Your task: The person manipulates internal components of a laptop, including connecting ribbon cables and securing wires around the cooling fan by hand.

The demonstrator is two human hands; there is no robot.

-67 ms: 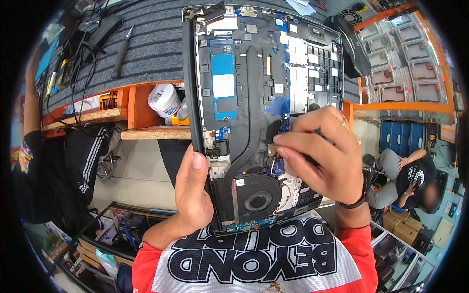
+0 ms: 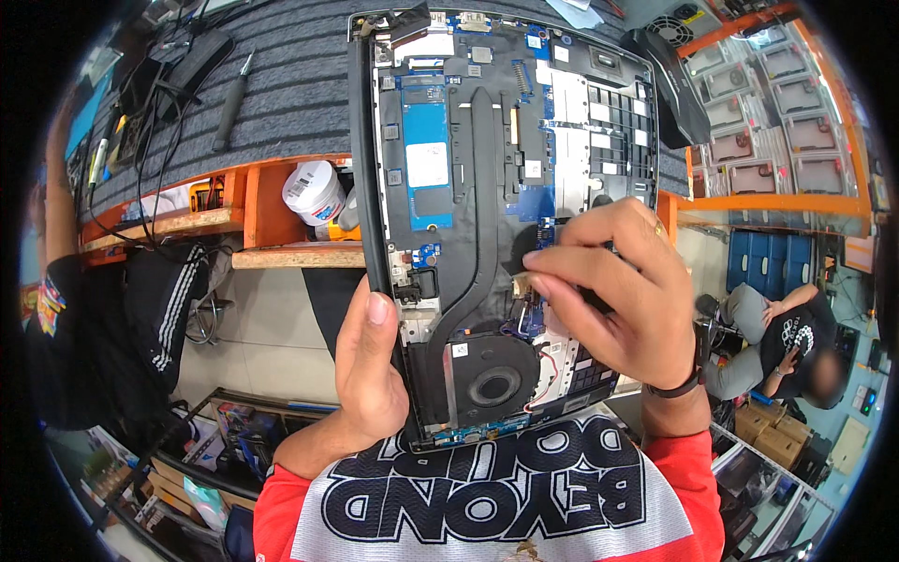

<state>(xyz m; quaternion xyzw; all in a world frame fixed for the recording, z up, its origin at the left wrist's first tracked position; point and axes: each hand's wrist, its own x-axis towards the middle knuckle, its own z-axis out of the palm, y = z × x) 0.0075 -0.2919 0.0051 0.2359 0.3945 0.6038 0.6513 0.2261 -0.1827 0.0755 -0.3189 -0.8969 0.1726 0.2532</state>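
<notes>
An opened laptop base [image 2: 492, 225] is tilted up against the table edge in front of me, its inside showing. My left hand [image 2: 370, 361] grips its left edge, thumb on top and the other fingers hidden underneath. My right hand [image 2: 618, 290] is closed in a pinch over the board, thumb and forefinger at a small tan tab [image 2: 521, 284] near some thin cables. Just below the fingertips is a round black fan [image 2: 493, 384], joined to a long dark heat pipe [image 2: 486, 187]. A blue storage stick [image 2: 426, 122] lies along the upper left of the board.
A ribbed grey mat [image 2: 290, 84] covers the table, with a screwdriver [image 2: 232, 103] and black cables on it. A white tub [image 2: 314, 192] stands on an orange shelf below. One person [image 2: 94, 318] is at the left; another [image 2: 791, 337] sits at the right. Clear boxes [image 2: 758, 122] fill a rack.
My right thumb and forefinger have lifted slightly up the board, around the tan tab. My left hand and the laptop base look unchanged.
</notes>
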